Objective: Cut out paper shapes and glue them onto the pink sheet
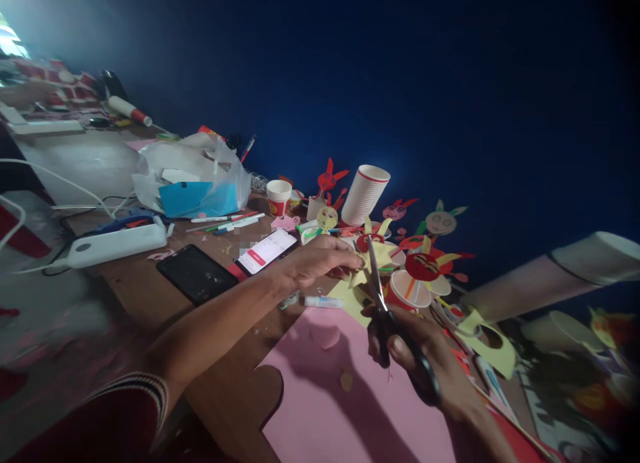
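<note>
My left hand [325,260] pinches a piece of yellow paper [379,257] above the desk. Black-handled scissors [384,310] are in my right hand [417,353], their blades pointing up and away and overlapping the yellow paper in view. Below both hands lies a large pink sheet [325,396] with a curved cut in its left edge. Part of another yellow sheet [354,302] shows under the blades, beside a small glue tube [324,302]. A small tan scrap [346,381] rests on the pink sheet.
Behind my hands stand paper cups [279,196], a tall cup stack [366,195] and several paper animal faces [440,222]. On the left are a lit phone [265,251], a dark tablet [195,274], pens [239,223], a white power strip [117,243] and a plastic bag [193,160].
</note>
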A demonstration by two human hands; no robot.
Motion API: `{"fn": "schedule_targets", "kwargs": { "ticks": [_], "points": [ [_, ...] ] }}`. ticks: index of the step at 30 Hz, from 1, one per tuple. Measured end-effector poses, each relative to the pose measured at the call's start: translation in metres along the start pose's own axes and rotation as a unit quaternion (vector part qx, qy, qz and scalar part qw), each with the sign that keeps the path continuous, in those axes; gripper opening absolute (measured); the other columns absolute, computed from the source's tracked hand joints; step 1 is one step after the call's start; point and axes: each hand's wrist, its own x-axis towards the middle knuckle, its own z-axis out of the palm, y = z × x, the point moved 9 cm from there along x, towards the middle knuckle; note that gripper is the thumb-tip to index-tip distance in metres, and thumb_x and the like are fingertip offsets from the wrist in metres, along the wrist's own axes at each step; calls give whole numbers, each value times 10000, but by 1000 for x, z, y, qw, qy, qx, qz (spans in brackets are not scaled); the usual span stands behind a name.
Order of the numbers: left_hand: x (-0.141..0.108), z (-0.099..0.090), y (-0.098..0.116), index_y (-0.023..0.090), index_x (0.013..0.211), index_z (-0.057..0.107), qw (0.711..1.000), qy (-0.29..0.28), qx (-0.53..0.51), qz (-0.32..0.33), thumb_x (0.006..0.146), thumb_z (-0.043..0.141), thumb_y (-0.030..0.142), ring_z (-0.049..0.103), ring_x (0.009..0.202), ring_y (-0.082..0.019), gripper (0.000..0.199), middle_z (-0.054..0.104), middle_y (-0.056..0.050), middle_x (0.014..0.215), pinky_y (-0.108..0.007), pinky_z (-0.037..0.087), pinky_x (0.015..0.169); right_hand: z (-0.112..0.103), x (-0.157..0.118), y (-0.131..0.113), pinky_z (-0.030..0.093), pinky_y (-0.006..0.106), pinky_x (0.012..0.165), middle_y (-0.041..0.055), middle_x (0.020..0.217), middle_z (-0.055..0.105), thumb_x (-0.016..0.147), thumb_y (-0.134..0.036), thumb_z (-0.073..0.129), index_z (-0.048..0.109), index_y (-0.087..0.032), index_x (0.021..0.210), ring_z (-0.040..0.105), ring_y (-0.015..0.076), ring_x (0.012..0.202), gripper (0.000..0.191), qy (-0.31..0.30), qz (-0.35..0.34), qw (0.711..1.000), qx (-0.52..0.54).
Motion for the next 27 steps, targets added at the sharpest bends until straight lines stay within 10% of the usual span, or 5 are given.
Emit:
{"fn": "schedule_targets", "kwargs": {
  "ticks": [16,27],
  "points": [
    [0,-6,9,147,541,546,998,23,50,37,626,568,231,400,485,-52,121,460,41,523,-191,313,470,2,3,-4,395,268,529,21,654,562,782,-620,497,532,-181,775,505,139,568,440,1,6,1000,-8],
    [-1,-6,7,147,602,584,998,10,59,23,632,587,256,402,504,-63,114,482,28,548,-212,314,498,0,-1,6,413,253,498,5,646,552,778,-555,562,528,-157,990,511,128,543,453,15,21,999,43]
  ]
}}
